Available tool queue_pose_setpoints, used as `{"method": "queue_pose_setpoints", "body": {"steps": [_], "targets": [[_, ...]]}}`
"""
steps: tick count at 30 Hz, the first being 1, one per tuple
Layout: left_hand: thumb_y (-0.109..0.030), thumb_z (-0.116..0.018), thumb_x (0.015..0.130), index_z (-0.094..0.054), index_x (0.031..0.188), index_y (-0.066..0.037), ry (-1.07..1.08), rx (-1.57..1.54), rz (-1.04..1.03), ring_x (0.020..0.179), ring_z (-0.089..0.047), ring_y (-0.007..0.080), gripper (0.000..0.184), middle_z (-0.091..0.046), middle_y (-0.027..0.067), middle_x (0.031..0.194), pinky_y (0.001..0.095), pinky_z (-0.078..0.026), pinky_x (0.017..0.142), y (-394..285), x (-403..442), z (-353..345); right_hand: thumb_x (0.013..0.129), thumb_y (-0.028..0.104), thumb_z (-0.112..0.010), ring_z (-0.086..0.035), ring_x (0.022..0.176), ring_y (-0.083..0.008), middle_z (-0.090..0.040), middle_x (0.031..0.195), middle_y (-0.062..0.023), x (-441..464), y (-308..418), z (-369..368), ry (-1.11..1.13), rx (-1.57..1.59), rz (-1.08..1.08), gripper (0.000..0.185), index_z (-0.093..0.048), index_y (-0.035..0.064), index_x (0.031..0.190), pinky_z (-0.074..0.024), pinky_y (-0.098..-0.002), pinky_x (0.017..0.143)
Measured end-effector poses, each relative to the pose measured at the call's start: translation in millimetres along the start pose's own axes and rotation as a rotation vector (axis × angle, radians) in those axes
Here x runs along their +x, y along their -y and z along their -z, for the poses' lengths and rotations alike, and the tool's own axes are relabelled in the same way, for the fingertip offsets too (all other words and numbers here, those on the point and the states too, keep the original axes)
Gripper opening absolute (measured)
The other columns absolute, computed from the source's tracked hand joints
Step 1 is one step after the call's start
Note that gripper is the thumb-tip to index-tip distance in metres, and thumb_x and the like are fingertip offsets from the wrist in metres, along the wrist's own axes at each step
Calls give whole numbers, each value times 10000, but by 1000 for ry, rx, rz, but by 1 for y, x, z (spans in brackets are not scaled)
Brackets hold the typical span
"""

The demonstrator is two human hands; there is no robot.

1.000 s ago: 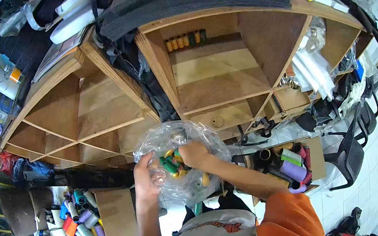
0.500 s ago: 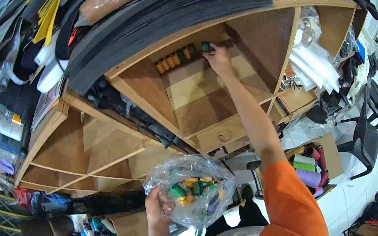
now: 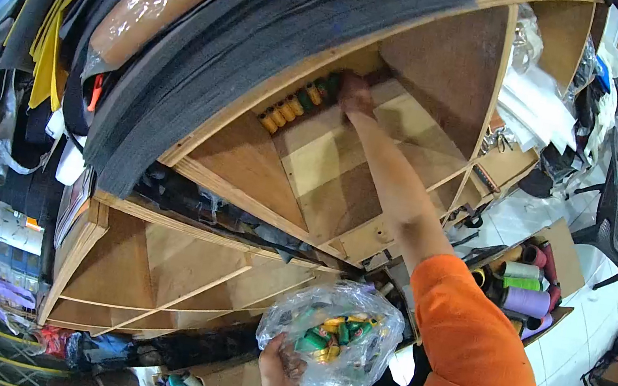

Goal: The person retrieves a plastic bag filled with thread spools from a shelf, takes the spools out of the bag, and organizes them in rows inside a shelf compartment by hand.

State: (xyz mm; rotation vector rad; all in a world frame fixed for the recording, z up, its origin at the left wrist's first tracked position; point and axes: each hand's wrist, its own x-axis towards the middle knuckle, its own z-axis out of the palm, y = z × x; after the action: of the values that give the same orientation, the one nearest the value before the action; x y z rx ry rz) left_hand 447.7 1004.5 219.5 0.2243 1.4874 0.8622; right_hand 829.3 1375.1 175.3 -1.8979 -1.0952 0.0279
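My left hand grips the side of a clear plastic bag with several green and yellow thread spools inside. Deep in a wooden shelf compartment, my right hand is closed at the end of a row of small yellow and green spools. A green thread spool shows at its fingers, partly hidden in shadow. The row stands along the compartment's back wall.
Rolls of dark sheet material lie on top of the shelf. A lower wooden rack with dividers is at left. To the right stand a cardboard box of large thread cones and a black chair.
My right hand has reached further into the compartment and brought the green spool against the end of the row. The view has shifted, and the bag stays in my left hand.
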Motion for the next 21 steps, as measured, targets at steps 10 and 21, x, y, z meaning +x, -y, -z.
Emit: {"method": "queue_pose_setpoints", "body": {"steps": [10,21], "targets": [[-241,-554,818,-514,819,-102,12,-82,-11,341,-353,111,145,-450,-6,540,244,-254,309,-3,8,9,913,225,-405,-539,1061,-313,-558,1155,-177,2,-20,-21,-31,251,43,325,-533,43,1149,-433,-375,898],[-277,-556,828,-504,744,-103,148,-17,-157,301,-313,100,200,-371,-20,466,232,-221,275,-14,-3,5,822,166,-619,-619,816,-238,-649,900,-127,-60,15,89,224,655,-16,227,-610,11,988,-494,-312,705]]}}
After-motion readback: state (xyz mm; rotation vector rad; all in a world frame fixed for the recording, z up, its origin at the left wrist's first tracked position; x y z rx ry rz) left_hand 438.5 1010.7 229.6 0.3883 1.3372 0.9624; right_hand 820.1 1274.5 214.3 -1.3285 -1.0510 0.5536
